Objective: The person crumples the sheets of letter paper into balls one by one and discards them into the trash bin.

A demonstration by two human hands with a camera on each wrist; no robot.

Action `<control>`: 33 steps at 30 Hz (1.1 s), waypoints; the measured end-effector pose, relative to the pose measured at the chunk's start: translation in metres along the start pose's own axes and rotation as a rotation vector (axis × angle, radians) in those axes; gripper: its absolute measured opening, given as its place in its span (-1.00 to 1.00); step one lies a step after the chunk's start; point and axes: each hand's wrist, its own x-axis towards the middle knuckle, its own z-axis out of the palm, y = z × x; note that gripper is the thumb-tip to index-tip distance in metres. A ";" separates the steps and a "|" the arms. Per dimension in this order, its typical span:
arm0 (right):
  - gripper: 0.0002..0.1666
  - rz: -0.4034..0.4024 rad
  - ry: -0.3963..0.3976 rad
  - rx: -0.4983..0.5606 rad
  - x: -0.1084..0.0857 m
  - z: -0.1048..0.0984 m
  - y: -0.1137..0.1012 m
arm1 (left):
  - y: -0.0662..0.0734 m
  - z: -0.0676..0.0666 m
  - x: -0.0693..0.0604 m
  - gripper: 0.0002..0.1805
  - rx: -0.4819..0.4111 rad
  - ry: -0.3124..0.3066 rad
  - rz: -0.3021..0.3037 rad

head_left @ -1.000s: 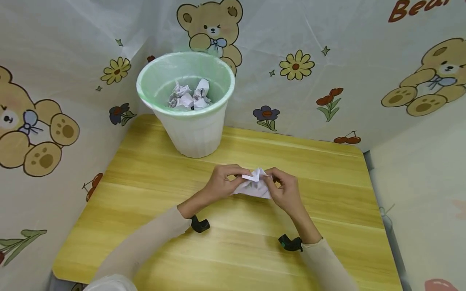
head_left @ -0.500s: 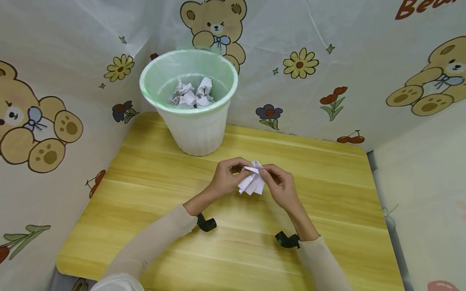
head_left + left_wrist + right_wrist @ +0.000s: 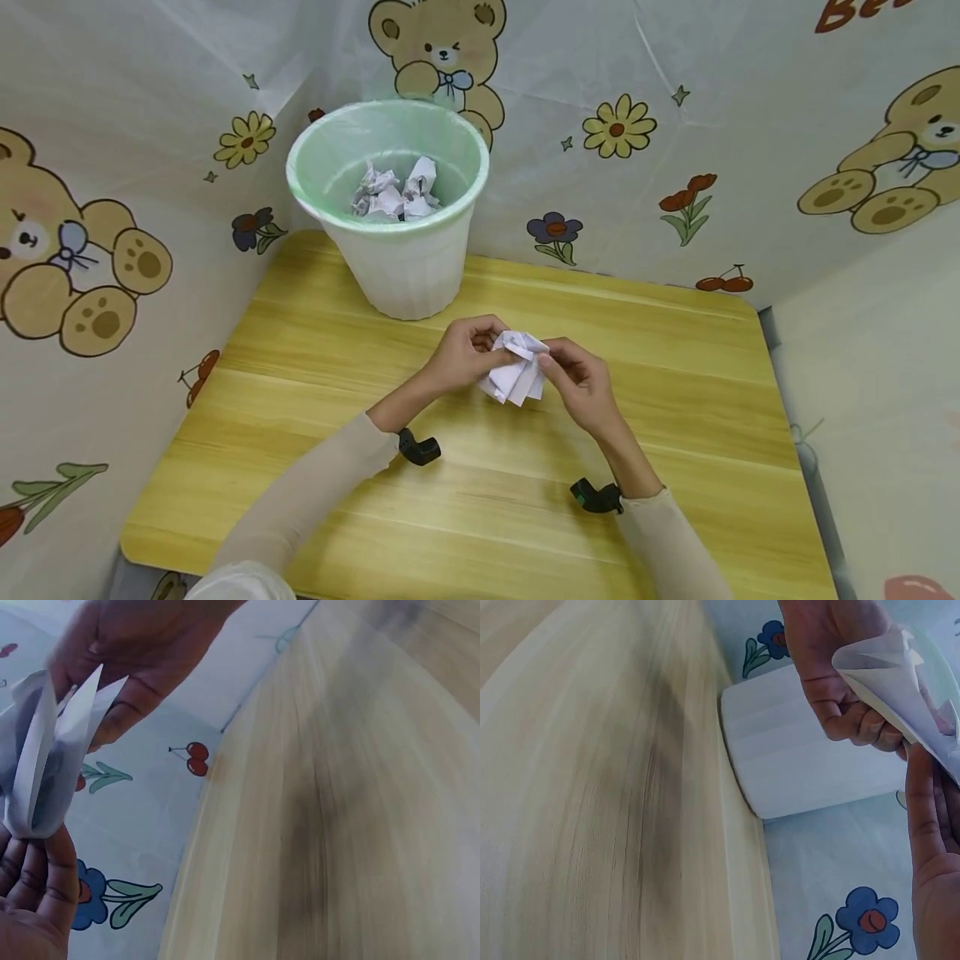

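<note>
Between the two hands is a folded, crumpled sheet of white paper [image 3: 517,377], held above the table. The left hand [image 3: 467,357] pinches its left side, thumb in front and fingers behind. On the other side, the right hand [image 3: 581,382] pinches the paper's right edge between thumb and fingers. Loose pleats of the paper [image 3: 37,765] fan out in the left wrist view. The right wrist view has the same paper [image 3: 889,679] with fingers of both hands against it. Part of each hand's grip is hidden behind the sheet.
A white bin [image 3: 405,271] with a green liner stands at the back left of the wooden table [image 3: 480,517], holding several crumpled paper balls [image 3: 397,196]. A bear-printed cloth [image 3: 540,75] hangs round the back and sides.
The paper has gone from a wider, flatter sheet to a narrower, pleated bundle. Both hands have stayed close to the same spot, the left rising slightly.
</note>
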 end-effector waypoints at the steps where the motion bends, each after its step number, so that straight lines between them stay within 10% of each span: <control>1: -0.78 0.000 0.000 0.011 0.000 0.000 0.001 | 0.001 0.000 0.000 -0.86 0.000 0.013 0.009; 19: -0.95 0.046 0.103 0.012 0.006 -0.001 0.007 | 0.001 0.010 -0.007 -0.91 0.061 -0.018 0.106; 29: -0.73 -0.401 0.095 -0.490 0.012 0.002 0.007 | -0.007 0.011 -0.008 -0.89 -0.018 0.046 0.109; 33: -0.64 -0.297 0.065 -0.367 0.012 0.000 0.004 | -0.003 0.006 -0.007 -0.93 -0.031 0.042 0.124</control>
